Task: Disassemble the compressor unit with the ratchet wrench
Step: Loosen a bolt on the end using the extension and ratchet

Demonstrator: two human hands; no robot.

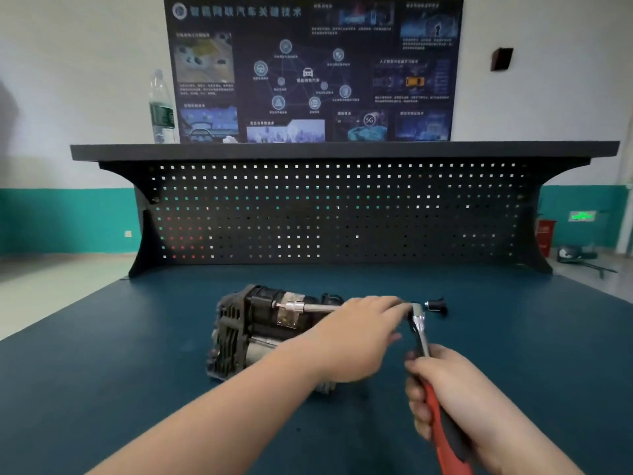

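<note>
Light: even, soft indoor brightness, faint shadows.
Focus: slightly soft throughout.
Distortion: wide-angle bending of shelf (342, 150) ends.

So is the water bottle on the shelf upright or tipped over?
Upright. The water bottle stands on the shelf beside the poster, cap at the top, label band level.

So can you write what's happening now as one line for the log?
right hand: grips red-handled ratchet wrench | left hand: steadies chrome extension bar | black metal compressor unit: lying on blue bench
</note>
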